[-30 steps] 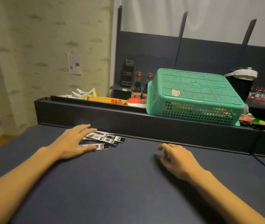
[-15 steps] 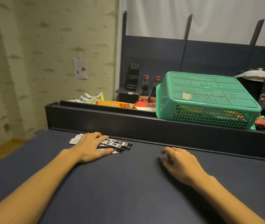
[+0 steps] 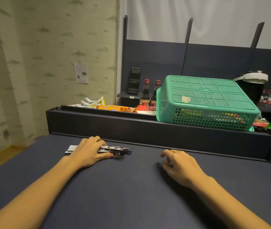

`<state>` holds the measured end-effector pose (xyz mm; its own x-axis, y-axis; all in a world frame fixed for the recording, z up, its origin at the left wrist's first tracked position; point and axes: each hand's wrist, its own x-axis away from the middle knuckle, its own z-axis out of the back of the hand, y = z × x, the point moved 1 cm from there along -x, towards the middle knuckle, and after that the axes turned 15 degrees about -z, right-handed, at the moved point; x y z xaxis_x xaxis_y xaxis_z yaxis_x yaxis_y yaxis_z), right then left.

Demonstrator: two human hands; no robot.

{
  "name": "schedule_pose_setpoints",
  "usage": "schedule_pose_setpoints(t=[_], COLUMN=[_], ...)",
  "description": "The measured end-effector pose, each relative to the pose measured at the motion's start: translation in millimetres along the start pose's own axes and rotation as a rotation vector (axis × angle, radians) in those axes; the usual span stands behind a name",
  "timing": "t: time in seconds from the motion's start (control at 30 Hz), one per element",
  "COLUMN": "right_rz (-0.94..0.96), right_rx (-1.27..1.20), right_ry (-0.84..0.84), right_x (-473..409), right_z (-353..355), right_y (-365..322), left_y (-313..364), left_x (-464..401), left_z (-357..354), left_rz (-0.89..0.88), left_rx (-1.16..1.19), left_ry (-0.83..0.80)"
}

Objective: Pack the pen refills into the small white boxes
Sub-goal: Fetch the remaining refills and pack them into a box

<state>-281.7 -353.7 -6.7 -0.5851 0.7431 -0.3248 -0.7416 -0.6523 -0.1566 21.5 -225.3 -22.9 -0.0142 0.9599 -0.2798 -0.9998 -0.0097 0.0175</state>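
Observation:
Several flat black-and-white packets (image 3: pixel 115 149) lie in a small pile on the dark blue table (image 3: pixel 123 192), near its far edge. My left hand (image 3: pixel 90 151) lies on top of the pile, fingers curled over the packets and the thumb against the nearest one. A white end of the pile (image 3: pixel 71 149) sticks out to the left of that hand. My right hand (image 3: pixel 179 164) rests on the table to the right, apart from the pile, fingers loosely curled and holding nothing. I cannot tell whether the packets are refills or flattened boxes.
A dark raised ledge (image 3: pixel 148 129) runs along the table's far edge. Behind it stand an upturned green plastic basket (image 3: pixel 204 101), two dark sauce bottles (image 3: pixel 148 95) and snack packs (image 3: pixel 113 107). A wallpapered wall stands at the left.
My left hand has slid onto the pile and curled its fingers over the packets, bunching them closer together. My right hand has hardly moved. The camera view has tilted slightly upward.

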Motion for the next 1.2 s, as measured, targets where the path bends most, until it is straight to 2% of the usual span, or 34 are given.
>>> schedule_pose_setpoints(t=[0.17, 0.47, 0.7, 0.8, 0.97, 1.03, 1.1, 1.2], right_rz=[0.001, 0.004, 0.007, 0.015, 0.023, 0.024, 0.024, 0.015], right_rx=[0.007, 0.004, -0.002, 0.002, 0.010, 0.013, 0.013, 0.020], right_ry=[0.005, -0.003, 0.002, 0.008, 0.028, 0.037, 0.044, 0.047], right_x=[2.6, 10.8, 13.8, 15.0, 17.3, 17.6, 17.8, 18.1], right_z=[0.7, 0.0, 0.8, 2.9, 9.4, 13.4, 17.9, 24.1], right_y=[0.1, 1.5, 0.5, -0.4, 4.3, 7.9, 11.6, 17.1], left_y=[9.3, 28.8, 46.8, 49.4, 49.2, 51.2, 52.1, 53.4], left_x=[2.0, -1.1, 1.4, 1.0, 3.1, 6.7, 7.6, 5.7], left_z=[-1.2, 4.2, -0.3, -1.8, 3.2, 7.6, 12.3, 24.8], left_rz=[-0.048, 0.025, 0.000, 0.044, 0.072, -0.016, -0.091, -0.090], left_rx=[-0.140, -0.326, -0.586, -0.581, -0.474, -0.438, -0.492, -0.553], left_ry=[0.027, -0.103, -0.154, -0.172, -0.070, 0.082, 0.110, 0.175])
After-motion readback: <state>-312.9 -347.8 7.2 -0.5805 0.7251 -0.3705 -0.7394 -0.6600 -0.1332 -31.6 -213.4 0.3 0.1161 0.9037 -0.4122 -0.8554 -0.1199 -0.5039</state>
